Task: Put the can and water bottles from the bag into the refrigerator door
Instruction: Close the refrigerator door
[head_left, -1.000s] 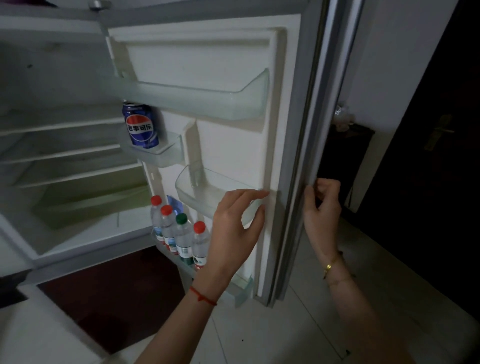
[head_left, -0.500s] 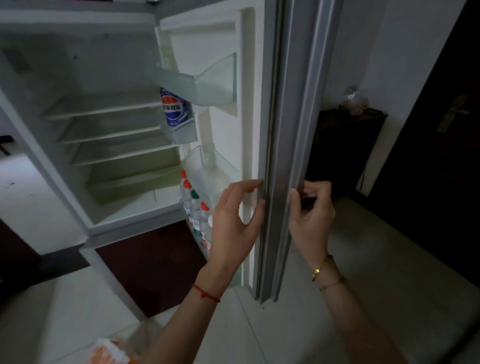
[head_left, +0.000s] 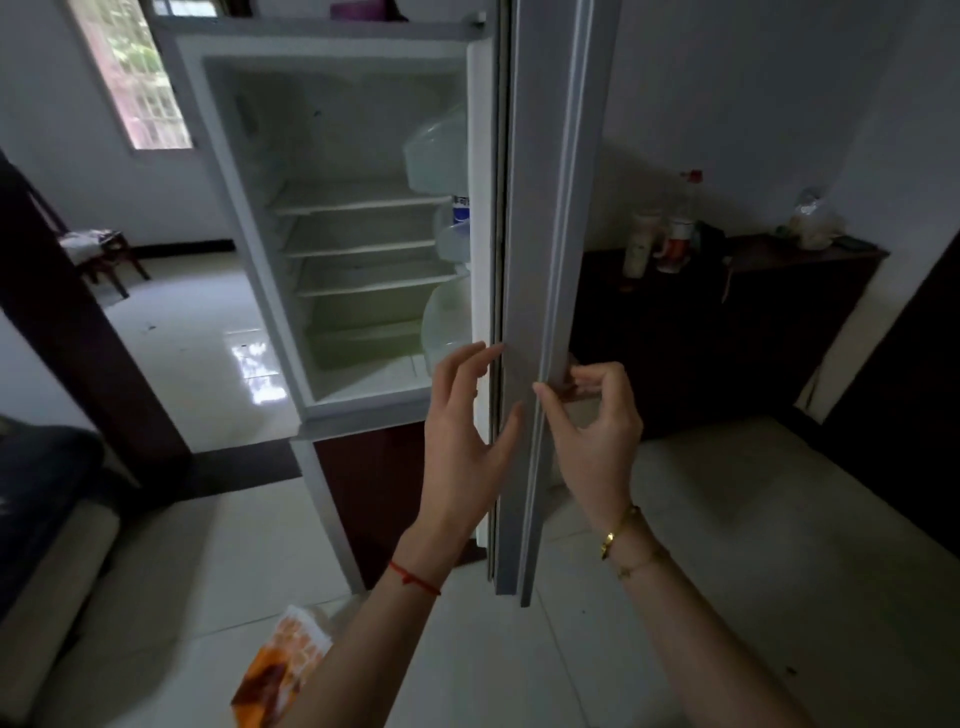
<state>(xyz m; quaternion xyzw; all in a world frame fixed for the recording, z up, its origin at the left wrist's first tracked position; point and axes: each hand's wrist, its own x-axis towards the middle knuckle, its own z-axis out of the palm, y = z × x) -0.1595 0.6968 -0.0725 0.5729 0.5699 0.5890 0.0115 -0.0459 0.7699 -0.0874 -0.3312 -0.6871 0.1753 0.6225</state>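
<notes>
The refrigerator door (head_left: 545, 208) now faces me nearly edge-on. My left hand (head_left: 462, 441) rests with spread fingers against the door's inner edge. My right hand (head_left: 597, 431) curls its fingers and thumb round the door's outer edge. A sliver of the blue can (head_left: 461, 209) shows on a door shelf; the water bottles are hidden behind my left hand and the door. The orange and white bag (head_left: 278, 670) lies on the floor below my left forearm.
The refrigerator body (head_left: 353, 270) stands open with bare glass shelves. A dark cabinet (head_left: 727, 322) with jars and bottles stands right of the door. A dark sofa (head_left: 41, 499) is at the left, a wooden chair (head_left: 104, 254) farther back by the window.
The door has swung toward the refrigerator body, from showing its inner shelves to nearly edge-on. Both hands moved with it. The bottles have dropped out of sight.
</notes>
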